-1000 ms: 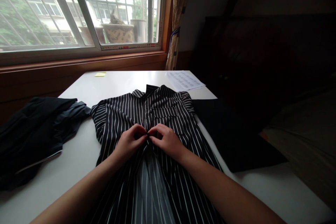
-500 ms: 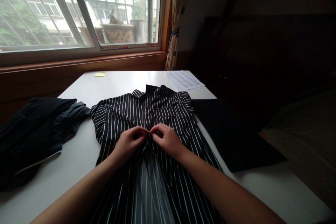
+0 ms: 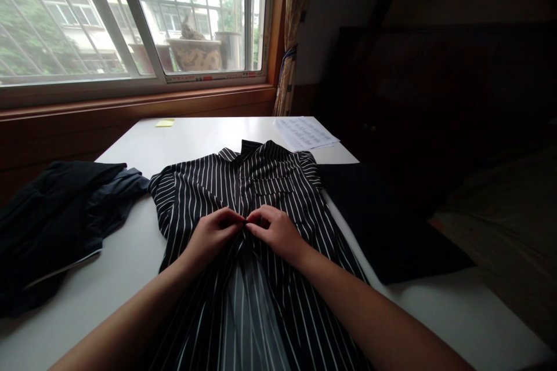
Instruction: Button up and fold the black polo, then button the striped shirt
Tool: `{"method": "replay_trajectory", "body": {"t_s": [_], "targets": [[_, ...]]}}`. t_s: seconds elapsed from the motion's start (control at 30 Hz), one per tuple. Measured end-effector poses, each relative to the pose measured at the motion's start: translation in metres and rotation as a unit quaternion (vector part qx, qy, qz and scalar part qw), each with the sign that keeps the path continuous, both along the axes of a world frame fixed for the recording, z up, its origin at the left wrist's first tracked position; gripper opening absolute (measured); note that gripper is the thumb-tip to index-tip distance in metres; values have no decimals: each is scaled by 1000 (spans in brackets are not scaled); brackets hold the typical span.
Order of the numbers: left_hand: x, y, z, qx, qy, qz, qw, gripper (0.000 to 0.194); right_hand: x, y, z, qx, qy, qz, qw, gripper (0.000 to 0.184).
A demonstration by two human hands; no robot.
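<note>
A black shirt with thin white stripes (image 3: 195, 191) lies flat on the white table (image 3: 143, 151), collar toward the window. My left hand (image 3: 213, 236) and my right hand (image 3: 276, 232) meet at the middle of its front. Both pinch the two edges of the shirt's front together with curled fingers. Below my hands the front lies parted and a grey inner side shows. A chest pocket sits just beyond my right hand.
A dark crumpled garment (image 3: 56, 214) lies at the table's left. A printed paper sheet (image 3: 304, 133) and a yellow sticky note (image 3: 165, 123) lie at the far edge. Black cloth (image 3: 391, 232) hangs at the right edge. A window and curtain stand behind.
My hands stay pinched at the same spot on the shirt's front, with only slight finger movement.
</note>
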State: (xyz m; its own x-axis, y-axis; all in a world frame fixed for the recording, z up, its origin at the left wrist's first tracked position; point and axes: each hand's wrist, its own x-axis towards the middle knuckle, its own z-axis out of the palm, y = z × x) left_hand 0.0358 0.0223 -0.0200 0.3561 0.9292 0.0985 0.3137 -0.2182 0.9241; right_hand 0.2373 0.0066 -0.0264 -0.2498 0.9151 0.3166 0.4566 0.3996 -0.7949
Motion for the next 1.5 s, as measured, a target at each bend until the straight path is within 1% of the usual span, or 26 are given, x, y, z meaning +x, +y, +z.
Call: {"method": "replay_trajectory", "body": {"t_s": [0.17,0.3,0.5,0.67,0.83,1.07,1.5], "targets": [[-2,2,-5,1,-13,-7,1000,11,-1,0,0,-9,-1,1,1000,6],[-2,3,-8,11,-7,-2,1000,13,-1,1,-2,-2,-4,2,1000,7],[2,1,-4,35,26,16,999,11,-1,0,-2,10,-17,7,1000,2],[3,0,-2,49,50,12,997,9,-2,0,-2,17,-27,8,999,4],[1,0,-1,44,43,1,998,9,-2,-1,-2,20,-30,2,999,3],[-1,0,-1,55,44,-5,997,15,-2,-1,-2,19,-30,3,999,4],[0,1,-1,38,24,-2,999,9,-2,0,-5,25,-36,11,999,5]]}}
